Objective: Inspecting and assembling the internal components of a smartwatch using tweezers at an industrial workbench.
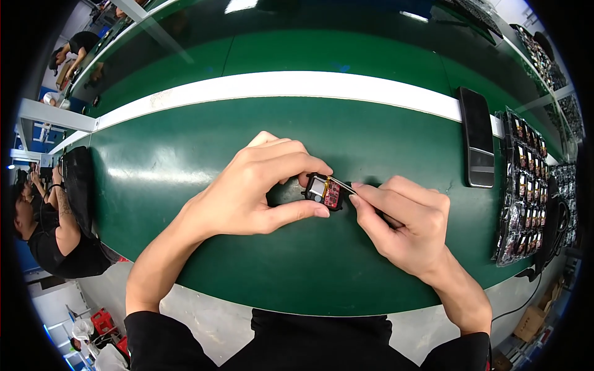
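Between the thumb and fingers of my left hand [250,185] is a small open black electronic device [332,195], low over the green table. Inside its housing show a red circuit board, a pale rectangular part and a round silvery part. My right hand [411,219] is closed in a pinch around thin metal tweezers [343,185]. Their tips reach the upper edge of the device, close to my left index fingertip. Exactly what the tips touch is too small to make out.
Plastic trays [525,185] of small electronic parts stand at the right, beside a black cable. A dark phone-like slab [477,139] leans by the white rail [278,86] behind the green table [247,266]. Other people sit at the far left, near a black bag [78,191].
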Demonstrator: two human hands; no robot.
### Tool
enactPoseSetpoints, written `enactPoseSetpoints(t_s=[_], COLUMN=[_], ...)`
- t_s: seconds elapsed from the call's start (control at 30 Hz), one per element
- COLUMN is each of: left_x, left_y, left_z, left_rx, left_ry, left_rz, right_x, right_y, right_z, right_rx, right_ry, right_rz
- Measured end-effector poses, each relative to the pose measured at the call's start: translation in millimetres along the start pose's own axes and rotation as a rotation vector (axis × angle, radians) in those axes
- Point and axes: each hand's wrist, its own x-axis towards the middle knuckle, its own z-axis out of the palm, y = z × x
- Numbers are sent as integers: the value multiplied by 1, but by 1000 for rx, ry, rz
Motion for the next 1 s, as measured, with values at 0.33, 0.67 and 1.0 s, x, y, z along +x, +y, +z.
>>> enactPoseSetpoints(t_s=[0.33, 0.67, 1.0], left_x=[-1, -1, 0], left_y=[-7, -8, -4], left_z=[-10, -9, -7], left_rx=[-111, -100, -82], left_ry=[-106, -97, -84], left_rz=[-23, 0, 16], right_x=[4, 5, 6], right_y=[-1, -3, -4], right_z=[-8, -11, -11], right_rx=[232, 226, 234], right_ry=[-90, -126, -146], right_rz=[212, 230, 242])
